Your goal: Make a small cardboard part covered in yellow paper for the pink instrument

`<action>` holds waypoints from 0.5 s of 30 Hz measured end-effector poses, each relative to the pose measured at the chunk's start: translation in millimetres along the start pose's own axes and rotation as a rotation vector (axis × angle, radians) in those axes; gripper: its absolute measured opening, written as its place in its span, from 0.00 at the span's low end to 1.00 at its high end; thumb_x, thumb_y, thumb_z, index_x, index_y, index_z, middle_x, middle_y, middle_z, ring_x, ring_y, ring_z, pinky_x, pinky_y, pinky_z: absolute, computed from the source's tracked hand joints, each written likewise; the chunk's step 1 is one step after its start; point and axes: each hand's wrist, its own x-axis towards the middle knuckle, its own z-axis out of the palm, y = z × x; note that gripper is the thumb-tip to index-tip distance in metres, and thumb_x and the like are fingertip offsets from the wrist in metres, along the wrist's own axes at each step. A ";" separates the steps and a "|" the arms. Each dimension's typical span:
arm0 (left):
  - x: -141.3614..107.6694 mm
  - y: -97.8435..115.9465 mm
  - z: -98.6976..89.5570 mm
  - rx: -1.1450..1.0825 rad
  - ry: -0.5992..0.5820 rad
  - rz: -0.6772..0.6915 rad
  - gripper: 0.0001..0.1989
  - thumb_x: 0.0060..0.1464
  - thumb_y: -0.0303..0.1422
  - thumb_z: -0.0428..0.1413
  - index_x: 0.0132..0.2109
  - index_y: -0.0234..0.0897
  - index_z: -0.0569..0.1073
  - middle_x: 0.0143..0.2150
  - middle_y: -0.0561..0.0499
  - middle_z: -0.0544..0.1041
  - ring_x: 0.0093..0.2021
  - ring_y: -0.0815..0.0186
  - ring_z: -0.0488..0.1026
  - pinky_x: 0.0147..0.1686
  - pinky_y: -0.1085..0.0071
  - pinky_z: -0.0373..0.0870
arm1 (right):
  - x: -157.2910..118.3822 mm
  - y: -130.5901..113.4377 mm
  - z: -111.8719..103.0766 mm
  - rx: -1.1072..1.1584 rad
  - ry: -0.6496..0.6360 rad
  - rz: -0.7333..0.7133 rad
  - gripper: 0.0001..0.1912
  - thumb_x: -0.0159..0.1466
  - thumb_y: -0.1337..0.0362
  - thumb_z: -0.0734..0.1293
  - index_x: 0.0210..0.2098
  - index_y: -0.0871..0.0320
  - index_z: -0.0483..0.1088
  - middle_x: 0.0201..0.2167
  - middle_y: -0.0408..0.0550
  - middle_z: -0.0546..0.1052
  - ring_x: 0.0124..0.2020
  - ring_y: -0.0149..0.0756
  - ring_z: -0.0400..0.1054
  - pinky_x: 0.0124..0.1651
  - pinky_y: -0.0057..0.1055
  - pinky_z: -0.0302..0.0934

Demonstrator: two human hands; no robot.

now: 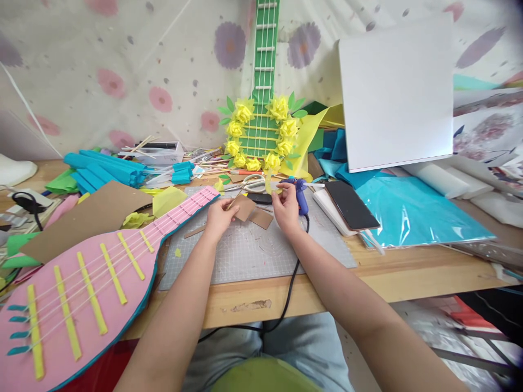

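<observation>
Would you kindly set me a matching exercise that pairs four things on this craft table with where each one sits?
Things:
1. pink guitar
2. green guitar
3. glue gun
4. cardboard piece

Places:
A. upright against the flowered backdrop, ringed with yellow paper flowers
B. lying flat at the table's left edge
C. pinched in the left hand over the cutting mat
D. on the table just behind the right hand

Pairs: 1-B, 2-A, 3-D, 4-C
</observation>
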 end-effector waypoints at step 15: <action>-7.4 -0.5 13.4 0.092 -0.169 0.373 0.18 0.41 0.32 0.61 0.43 0.35 0.74 0.45 0.45 0.76 0.45 0.61 0.72 0.49 0.62 0.66 | -11.9 -7.6 7.8 -0.118 -0.256 -0.075 0.04 0.57 0.63 0.61 0.33 0.54 0.64 0.31 0.45 0.73 0.33 0.36 0.68 0.37 0.34 0.62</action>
